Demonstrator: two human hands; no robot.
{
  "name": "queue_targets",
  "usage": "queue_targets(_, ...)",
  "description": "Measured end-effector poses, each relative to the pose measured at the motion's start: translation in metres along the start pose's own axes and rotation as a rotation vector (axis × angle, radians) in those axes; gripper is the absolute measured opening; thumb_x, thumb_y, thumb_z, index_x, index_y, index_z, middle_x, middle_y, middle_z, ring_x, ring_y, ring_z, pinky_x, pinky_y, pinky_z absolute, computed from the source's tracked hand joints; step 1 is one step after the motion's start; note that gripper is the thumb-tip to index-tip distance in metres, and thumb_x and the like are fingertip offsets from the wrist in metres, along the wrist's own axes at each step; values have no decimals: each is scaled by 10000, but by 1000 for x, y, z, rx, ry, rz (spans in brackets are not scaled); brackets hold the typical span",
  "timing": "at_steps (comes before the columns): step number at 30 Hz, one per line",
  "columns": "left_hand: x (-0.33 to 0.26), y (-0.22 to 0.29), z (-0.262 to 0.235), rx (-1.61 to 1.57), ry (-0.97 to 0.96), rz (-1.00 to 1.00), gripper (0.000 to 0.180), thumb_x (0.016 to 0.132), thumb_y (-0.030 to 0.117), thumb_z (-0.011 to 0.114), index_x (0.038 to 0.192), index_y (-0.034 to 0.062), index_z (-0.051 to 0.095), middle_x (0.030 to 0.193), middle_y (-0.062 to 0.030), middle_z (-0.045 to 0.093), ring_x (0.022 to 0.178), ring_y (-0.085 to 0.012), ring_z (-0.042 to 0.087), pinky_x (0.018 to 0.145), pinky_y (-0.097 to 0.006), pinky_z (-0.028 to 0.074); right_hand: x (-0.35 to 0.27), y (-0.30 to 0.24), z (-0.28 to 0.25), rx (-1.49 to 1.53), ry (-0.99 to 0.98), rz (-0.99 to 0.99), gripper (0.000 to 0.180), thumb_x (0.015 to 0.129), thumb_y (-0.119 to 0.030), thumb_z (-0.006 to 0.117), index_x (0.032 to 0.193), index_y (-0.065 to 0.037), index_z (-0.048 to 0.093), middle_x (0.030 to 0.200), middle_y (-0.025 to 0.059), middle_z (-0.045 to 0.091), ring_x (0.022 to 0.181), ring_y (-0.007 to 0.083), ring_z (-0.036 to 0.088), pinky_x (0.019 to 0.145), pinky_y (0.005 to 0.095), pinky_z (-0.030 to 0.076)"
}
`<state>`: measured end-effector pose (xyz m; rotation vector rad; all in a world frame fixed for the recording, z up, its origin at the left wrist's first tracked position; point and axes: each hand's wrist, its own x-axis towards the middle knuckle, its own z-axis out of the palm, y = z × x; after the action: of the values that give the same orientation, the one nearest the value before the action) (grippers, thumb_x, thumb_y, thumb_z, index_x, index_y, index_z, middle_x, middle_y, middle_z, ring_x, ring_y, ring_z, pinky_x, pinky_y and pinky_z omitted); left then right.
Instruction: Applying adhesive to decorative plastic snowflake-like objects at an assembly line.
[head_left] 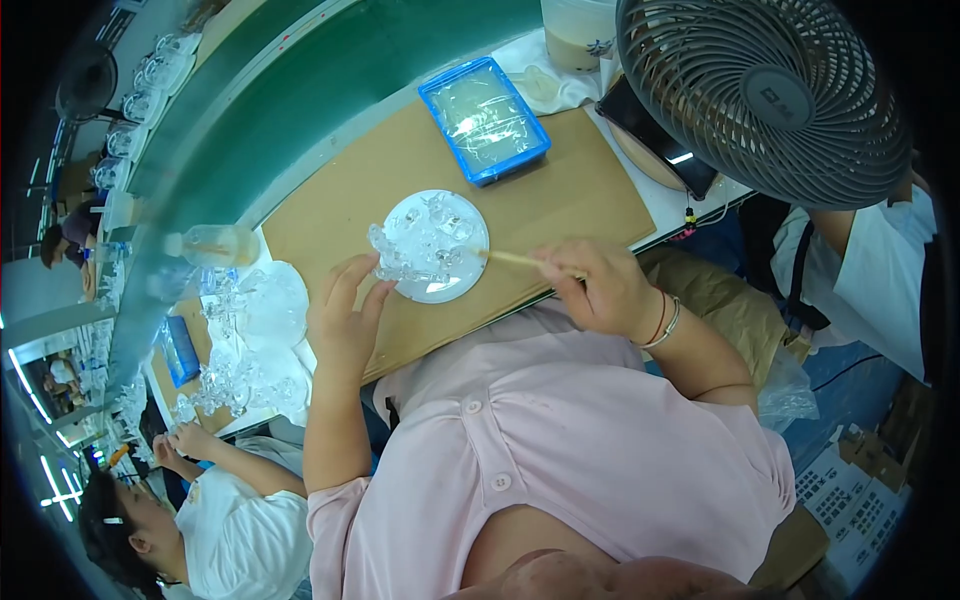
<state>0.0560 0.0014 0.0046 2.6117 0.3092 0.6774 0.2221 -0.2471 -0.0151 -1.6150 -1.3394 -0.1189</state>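
Clear glass or crystal pieces (425, 245) lie clustered on the round white plate (440, 290) in front of you, and that plate sits on the brown cardboard sheet (570, 190) covering your bench. Your left hand (345, 320) rests with fingers spread and apart at the plate's near-left rim, touching it and steadying it, gripping nothing. Your right hand (600, 290) is closed in a pinch on a thin pale wooden stick (512, 258), whose tip reaches the plate's right edge. By my judgement the step in hand is dabbing or positioning the clear pieces with the stick; the next move calls for a steady plate and a light, exact touch of the tip, since the pieces crowd together. Beyond the plate stands a blue rectangular plastic tray (484, 120) lined with clear film. A grey round-grilled fan (765, 95) stands at your right, a green conveyor belt (330, 80) runs past the bench, and another person (215, 505) works at your left with similar clear pieces.
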Motion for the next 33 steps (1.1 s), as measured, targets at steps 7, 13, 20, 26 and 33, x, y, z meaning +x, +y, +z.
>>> queue_targets(7, -15, 10, 1, 12, 91, 25, 254, 684, 7, 799, 891, 19, 653, 837, -102, 680, 731, -232, 646, 646, -290, 498, 5, 2, 0, 8, -64, 169, 72, 893, -48, 596, 938, -9, 555, 851, 128, 671, 715, 256, 665, 637, 316, 523)
queue_targets(13, -19, 23, 12, 1, 155, 79, 235, 688, 21, 808, 850, 18, 638, 748, -98, 654, 647, -210, 620, 578, -288, 470, 11, -1, 4, -28, -11, 116, 73, 888, -52, 602, 930, -10, 560, 830, 122, 669, 685, 263, 657, 621, 318, 516)
queue_targets(20, -29, 32, 15, 14, 77, 70, 330, 663, 57, 839, 929, 33, 646, 827, -94, 656, 718, -252, 607, 627, -327, 484, 12, -7, 13, 54, -20, 44, 77, 872, -63, 619, 884, -31, 550, 765, 104, 619, 641, 280, 618, 576, 346, 489)
queue_targets(26, -15, 15, -7, 64, 189, 115, 390, 766, 66, 760, 1113, 23, 588, 1049, -100, 615, 864, -226, 599, 734, -297, 488, 14, -4, 3, 54, -34, 80, 80, 863, -59, 625, 879, -36, 549, 764, 103, 617, 637, 283, 614, 574, 347, 486)
queue_targets(33, -10, 11, -14, -261, -161, -172, 195, 804, -8, 699, 999, -10, 681, 1000, -117, 697, 898, -191, 659, 814, -281, 503, 8, -14, -1, 55, -145, 81, 60, 875, -36, 606, 905, -18, 557, 822, 120, 663, 667, 256, 649, 610, 322, 509)
